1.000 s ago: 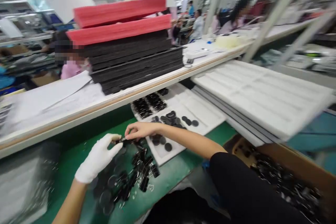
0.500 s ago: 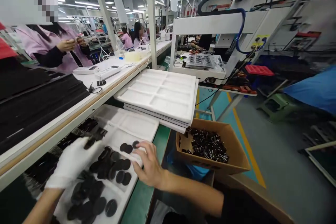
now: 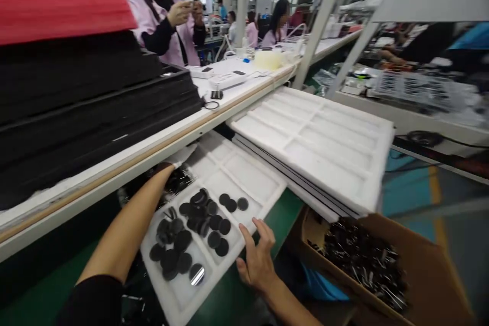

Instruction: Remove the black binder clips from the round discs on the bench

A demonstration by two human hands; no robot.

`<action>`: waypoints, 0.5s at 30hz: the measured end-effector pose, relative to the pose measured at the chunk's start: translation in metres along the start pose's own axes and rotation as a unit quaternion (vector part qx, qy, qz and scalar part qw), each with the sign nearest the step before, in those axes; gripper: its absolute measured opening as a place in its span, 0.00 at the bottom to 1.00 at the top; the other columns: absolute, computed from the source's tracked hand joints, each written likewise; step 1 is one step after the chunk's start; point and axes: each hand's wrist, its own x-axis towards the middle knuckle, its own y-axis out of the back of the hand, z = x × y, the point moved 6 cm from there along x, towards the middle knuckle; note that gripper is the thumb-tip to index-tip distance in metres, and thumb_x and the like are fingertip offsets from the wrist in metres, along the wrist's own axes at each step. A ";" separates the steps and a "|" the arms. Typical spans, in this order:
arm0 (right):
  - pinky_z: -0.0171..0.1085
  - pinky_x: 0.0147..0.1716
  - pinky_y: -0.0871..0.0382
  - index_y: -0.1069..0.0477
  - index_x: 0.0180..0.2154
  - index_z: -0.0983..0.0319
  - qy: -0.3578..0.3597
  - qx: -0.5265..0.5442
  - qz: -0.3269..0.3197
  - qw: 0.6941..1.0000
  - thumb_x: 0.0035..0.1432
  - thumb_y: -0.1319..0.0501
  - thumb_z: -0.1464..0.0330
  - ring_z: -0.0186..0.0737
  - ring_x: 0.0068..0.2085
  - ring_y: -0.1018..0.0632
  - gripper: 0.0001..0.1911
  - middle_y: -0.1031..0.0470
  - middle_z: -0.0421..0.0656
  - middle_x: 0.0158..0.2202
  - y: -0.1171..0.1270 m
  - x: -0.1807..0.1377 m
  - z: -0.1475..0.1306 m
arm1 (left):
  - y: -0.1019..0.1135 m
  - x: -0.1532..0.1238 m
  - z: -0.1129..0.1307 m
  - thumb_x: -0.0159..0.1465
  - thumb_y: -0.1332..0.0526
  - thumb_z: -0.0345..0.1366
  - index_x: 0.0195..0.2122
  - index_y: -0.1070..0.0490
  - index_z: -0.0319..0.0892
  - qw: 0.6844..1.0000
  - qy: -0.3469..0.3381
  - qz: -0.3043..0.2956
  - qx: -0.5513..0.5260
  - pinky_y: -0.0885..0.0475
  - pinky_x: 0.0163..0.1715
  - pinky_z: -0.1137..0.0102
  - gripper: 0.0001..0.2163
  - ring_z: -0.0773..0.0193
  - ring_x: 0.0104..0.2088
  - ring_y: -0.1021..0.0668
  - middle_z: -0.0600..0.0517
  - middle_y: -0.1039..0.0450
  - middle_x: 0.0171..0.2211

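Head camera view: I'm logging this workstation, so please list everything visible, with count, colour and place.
Foam tray: one, white, on the green bench under the shelf.
Discs: about twenty, black, loose in the foam tray's near compartments.
Empty trays: a small stack, white, right of the shelf edge.
Cardboard box: one, brown, lower right, filled with small dark parts.
Foam sheets: a stack, black with red ones on top, on the shelf at left.
Co-workers: several, in pink, behind the shelf.
Left hand: white-gloved, reaching under the shelf to the foam tray's far end; grip hidden.
Right hand: bare, fingers spread, on the foam tray's near edge.
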 end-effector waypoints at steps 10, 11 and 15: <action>0.65 0.52 0.39 0.40 0.63 0.67 0.015 -0.005 -0.001 1.000 0.71 0.56 0.57 0.65 0.62 0.42 0.27 0.48 0.64 0.62 -0.002 -0.002 -0.005 | 0.000 -0.026 0.013 0.67 0.41 0.51 0.52 0.29 0.35 0.993 0.003 -0.088 0.077 0.30 0.47 0.60 0.23 0.60 0.42 0.26 0.42 0.28 0.45; 0.65 0.52 0.40 0.40 0.63 0.67 0.019 -0.006 -0.001 1.000 0.71 0.55 0.58 0.65 0.62 0.42 0.27 0.48 0.64 0.62 -0.002 -0.001 -0.005 | -0.003 -0.027 0.010 0.67 0.41 0.51 0.52 0.29 0.35 0.992 0.010 -0.089 0.086 0.30 0.45 0.62 0.23 0.61 0.40 0.27 0.41 0.28 0.45; 0.65 0.52 0.40 0.39 0.62 0.68 0.035 -0.011 0.007 0.999 0.69 0.52 0.61 0.66 0.62 0.42 0.26 0.48 0.65 0.62 -0.001 0.001 -0.007 | -0.013 -0.026 0.001 0.63 0.39 0.52 0.54 0.31 0.36 0.991 0.015 -0.077 0.105 0.33 0.42 0.64 0.26 0.58 0.40 0.27 0.40 0.28 0.47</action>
